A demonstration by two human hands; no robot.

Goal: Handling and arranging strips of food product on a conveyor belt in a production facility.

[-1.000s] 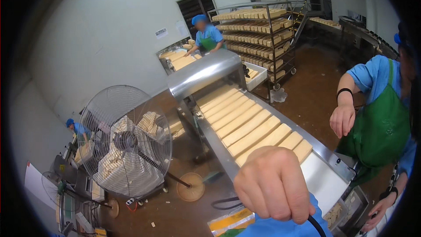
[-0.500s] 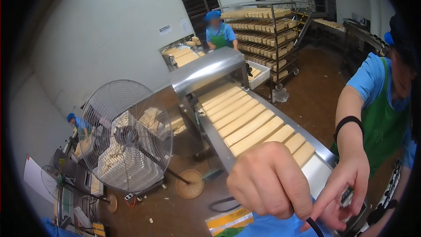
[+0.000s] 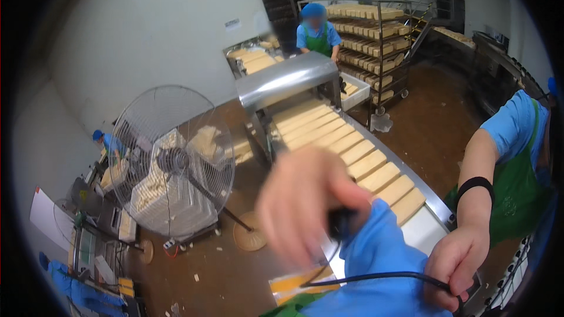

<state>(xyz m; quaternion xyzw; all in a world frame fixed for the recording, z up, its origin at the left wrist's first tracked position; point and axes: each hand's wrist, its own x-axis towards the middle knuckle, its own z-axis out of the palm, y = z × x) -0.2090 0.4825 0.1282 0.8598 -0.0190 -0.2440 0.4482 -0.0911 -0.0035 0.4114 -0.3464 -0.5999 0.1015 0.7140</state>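
Note:
My left hand (image 3: 302, 202) is raised over the near end of the conveyor, blurred by motion. Its thumb stands apart from loosely bent fingers, and I see nothing in them. A dark object (image 3: 342, 223) sits by the wrist, partly hidden, above my blue sleeve (image 3: 379, 252). From there a black cable (image 3: 376, 276) loops down and across the sleeve to the right. A co-worker's hand (image 3: 455, 264), with a black band round the wrist, is closed on that cable. My right hand does not show.
Pale dough-like bars (image 3: 358, 151) lie in a row on the conveyor, under a metal hood (image 3: 288, 79). A large caged fan (image 3: 173, 161) stands at left. Behind the hood, another worker (image 3: 317, 35) is near a loaded rack (image 3: 382, 47). Crumbs dot the brown floor.
My left hand has moved left and up, off the cable it pinched, and its fingers have loosened. More blue sleeve shows. The co-worker's pointing hand has closed on the cable.

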